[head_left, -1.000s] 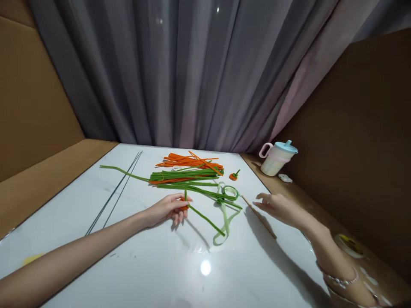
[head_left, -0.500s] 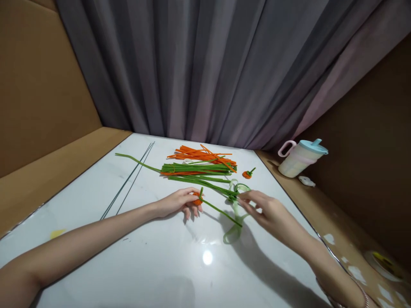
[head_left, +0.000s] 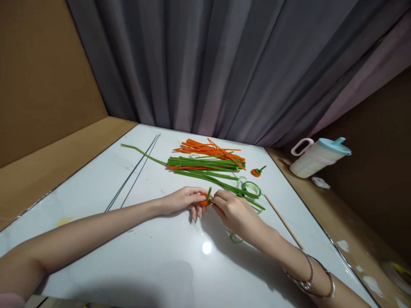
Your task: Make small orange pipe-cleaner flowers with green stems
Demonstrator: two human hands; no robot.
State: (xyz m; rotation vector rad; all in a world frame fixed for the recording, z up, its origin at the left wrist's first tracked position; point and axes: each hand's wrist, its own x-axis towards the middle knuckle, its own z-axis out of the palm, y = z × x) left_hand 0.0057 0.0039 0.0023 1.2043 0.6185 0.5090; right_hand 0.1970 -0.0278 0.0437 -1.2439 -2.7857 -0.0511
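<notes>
My left hand pinches a small orange pipe-cleaner piece with a short green stem sticking up from it, just above the white table. My right hand meets it from the right, fingertips closed on the same piece and on the green pipe cleaner that runs from it. Behind the hands lie a bundle of green pipe cleaners and a bundle of orange pipe cleaners.
A finished small orange piece with a green stem lies at the back right. A roll of green tape, a wooden stick, thin dark wires and a lidded cup are around. A grey curtain hangs behind.
My right hand has moved left from the wooden stick across the table to the orange piece and closed on it. My left hand has kept its hold. The camera view has shifted.
</notes>
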